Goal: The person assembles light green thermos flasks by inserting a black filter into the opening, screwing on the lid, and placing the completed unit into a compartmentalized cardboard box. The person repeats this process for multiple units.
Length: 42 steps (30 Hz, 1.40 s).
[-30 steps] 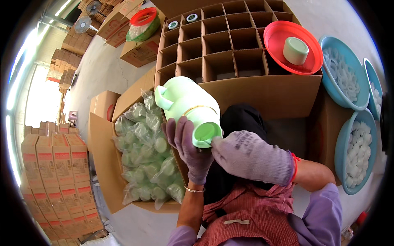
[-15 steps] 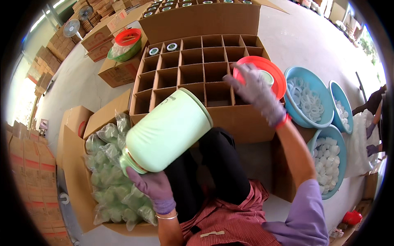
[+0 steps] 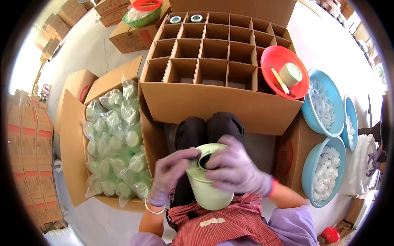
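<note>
A pale green vacuum flask (image 3: 211,197) stands upright in my lap, slightly tilted, its round dark mouth facing up. My left hand (image 3: 168,176), in a light purple glove, grips its upper rim from the left, fingers bent over the edge. Over the right side of the mouth is my gloved right hand (image 3: 238,168), its fingers curled and smeared by motion. Whether those fingers hold anything is hidden. A pale green cup (image 3: 290,74) and a thin yellowish tool (image 3: 279,80) lie in the red basin (image 3: 269,53) ahead to the right.
A divided carton (image 3: 217,100) stands ahead, two lidded items in its far cells. Bagged green items fill the open carton (image 3: 74,164) at left. Blue tubs (image 3: 305,172) of white caps and clear rings (image 3: 324,108) stand at right. Another person's gloved hand (image 3: 373,162) shows far right.
The flask has come from a sideways tilt at the left to upright in my lap. My right hand has moved from the red basin to the flask's mouth. The view has shifted.
</note>
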### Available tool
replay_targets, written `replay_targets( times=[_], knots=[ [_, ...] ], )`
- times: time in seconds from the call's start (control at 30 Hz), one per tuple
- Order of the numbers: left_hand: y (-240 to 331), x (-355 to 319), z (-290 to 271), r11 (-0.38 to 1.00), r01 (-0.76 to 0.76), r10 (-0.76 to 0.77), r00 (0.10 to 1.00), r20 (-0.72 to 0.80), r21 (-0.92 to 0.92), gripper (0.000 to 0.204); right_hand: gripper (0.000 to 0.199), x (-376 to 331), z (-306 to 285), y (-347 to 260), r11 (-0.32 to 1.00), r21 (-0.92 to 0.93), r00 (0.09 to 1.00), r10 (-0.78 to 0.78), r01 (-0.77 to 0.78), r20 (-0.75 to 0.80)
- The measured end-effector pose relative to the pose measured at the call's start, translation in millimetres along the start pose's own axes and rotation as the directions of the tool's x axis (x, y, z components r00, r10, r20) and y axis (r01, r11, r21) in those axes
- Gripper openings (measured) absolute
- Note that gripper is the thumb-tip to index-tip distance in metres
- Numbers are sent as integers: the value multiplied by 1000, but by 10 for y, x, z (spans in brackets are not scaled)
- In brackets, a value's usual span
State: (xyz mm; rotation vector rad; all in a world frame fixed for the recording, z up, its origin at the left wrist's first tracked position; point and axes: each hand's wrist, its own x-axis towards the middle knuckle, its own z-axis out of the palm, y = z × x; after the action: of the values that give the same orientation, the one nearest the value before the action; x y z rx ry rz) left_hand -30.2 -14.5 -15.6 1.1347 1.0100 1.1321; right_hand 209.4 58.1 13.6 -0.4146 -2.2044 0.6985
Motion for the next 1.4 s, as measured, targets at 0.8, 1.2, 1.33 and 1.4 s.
replay_targets(
  times=[0.8, 1.2, 1.33, 1.4],
  knots=[
    [462, 407, -13, 1000, -17, 13, 981, 192, 21, 62, 56, 266, -232, 238, 900, 206, 918, 396, -384, -17],
    [330, 1048, 50, 726, -529, 566, 822, 55, 439, 50, 69, 756, 90, 711, 760, 511, 875, 482, -401, -31],
    [124, 1270, -330, 270, -673, 616, 670, 414, 689, 45, 54, 724, -200, 966, 657, 477, 812, 488, -584, 322],
    [-9, 1445, -440, 123, -650, 601, 650, 465, 750, 48, 66, 756, -267, 1232, 773, 399, 868, 403, -493, 291]
  ],
)
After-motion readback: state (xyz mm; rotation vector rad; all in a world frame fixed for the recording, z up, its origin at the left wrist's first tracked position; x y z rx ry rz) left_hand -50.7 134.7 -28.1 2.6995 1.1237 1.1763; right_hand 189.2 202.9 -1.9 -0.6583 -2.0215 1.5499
